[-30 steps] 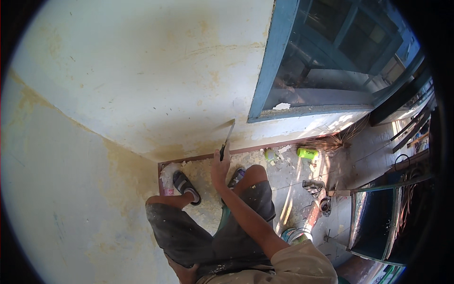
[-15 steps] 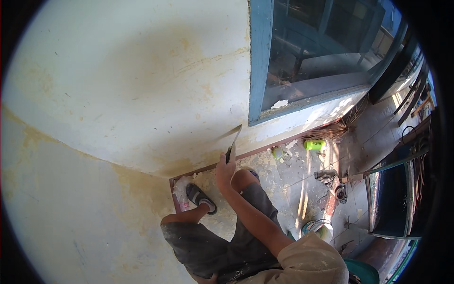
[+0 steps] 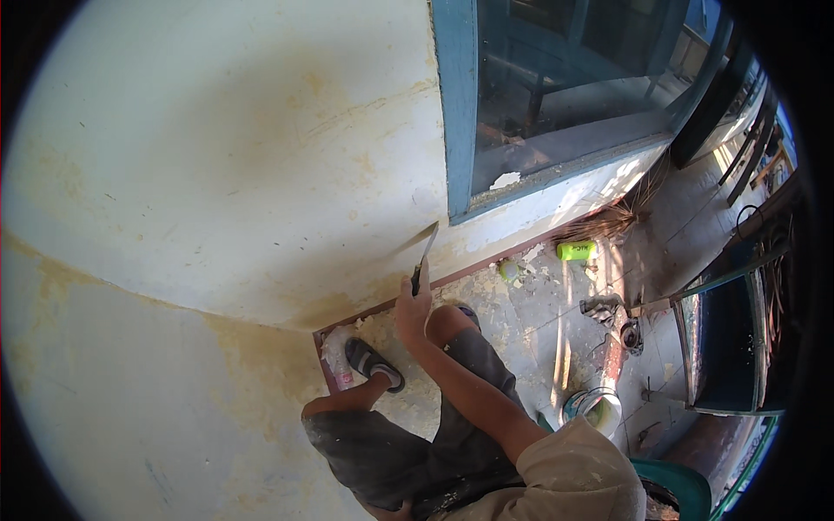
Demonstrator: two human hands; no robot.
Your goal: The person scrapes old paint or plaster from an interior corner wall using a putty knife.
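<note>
While the scraper is gripped by its dark handle in the right hand, its blade is laid against the pale wall just below the blue window frame. Scraping of the lower wall appears to be in hand; steady pressure along the surface is judged needed next. No left hand is seen.

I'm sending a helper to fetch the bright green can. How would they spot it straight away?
Start at the blue window frame set in the pale wall, then drop to the littered floor under the sill. The green can lies on its side near the foot of the wall, beside dry brush. Nothing else around it is that vivid green.
</note>
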